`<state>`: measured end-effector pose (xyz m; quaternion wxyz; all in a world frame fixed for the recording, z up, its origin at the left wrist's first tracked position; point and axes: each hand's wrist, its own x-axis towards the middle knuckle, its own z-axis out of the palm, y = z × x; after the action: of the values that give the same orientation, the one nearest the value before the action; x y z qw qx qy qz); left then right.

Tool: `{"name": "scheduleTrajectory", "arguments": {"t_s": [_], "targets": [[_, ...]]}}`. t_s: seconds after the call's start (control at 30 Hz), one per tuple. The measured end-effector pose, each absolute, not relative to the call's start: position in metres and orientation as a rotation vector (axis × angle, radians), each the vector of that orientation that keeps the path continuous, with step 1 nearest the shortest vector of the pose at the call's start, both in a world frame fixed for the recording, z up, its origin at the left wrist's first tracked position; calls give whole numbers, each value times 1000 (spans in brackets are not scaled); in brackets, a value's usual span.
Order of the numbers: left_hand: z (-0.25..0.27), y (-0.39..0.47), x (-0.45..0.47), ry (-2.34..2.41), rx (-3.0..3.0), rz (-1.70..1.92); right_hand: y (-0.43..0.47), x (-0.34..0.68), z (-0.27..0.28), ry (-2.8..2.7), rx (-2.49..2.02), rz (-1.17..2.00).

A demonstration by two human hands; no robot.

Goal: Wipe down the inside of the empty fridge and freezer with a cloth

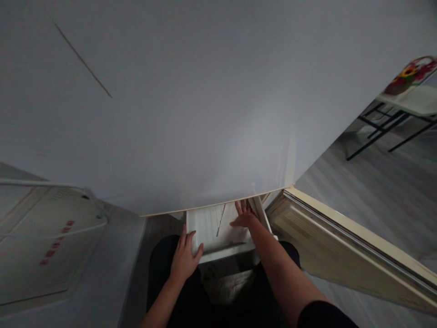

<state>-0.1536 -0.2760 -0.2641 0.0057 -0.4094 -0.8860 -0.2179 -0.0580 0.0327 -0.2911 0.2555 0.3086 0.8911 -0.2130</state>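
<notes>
A white drawer (208, 218) stands pulled out beneath the edge of a large pale panel. At its front left corner is my left hand (186, 255), fingers apart and touching the drawer's side. My right hand (245, 217) reaches inside at the right, fingers spread, with its fingertips close to the panel's edge. Between the hands lies a thin, twisted, greyish strip (221, 221) on the drawer's bottom. A slim dark object (237, 244) lies along the front wall; its kind is unclear. The back of the drawer is hidden under the panel.
The pale panel (211, 114) fills the view ahead. An open refrigerator-like door (327, 232) juts out at right. A white board with red lettering (51, 246) and a cable (44, 183) are at left. A table (419, 100) holds a flower basket (403, 83).
</notes>
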Motion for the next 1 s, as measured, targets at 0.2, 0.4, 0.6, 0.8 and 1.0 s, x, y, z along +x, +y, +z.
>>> {"name": "scheduleTrajectory", "arguments": {"t_s": [0.2, 0.4, 0.6, 0.8, 1.0], "targets": [[-256, -274, -149, -2835, -1281, -669, 16, -60, -295, 2443, 724, -397], [-252, -273, -145, -2868, -1268, -663, -25, -95, -296, 2525, 543, -320], [-249, -275, -147, -2904, -1319, -722, -113, -161, -301, 2572, 428, -318], [-250, -276, -149, -2906, -1334, -741, -113, -167, -293, 2527, 282, -273], [-256, -275, -146, -2904, -1295, -641, -18, -81, -283, 2419, 623, -253]]}}
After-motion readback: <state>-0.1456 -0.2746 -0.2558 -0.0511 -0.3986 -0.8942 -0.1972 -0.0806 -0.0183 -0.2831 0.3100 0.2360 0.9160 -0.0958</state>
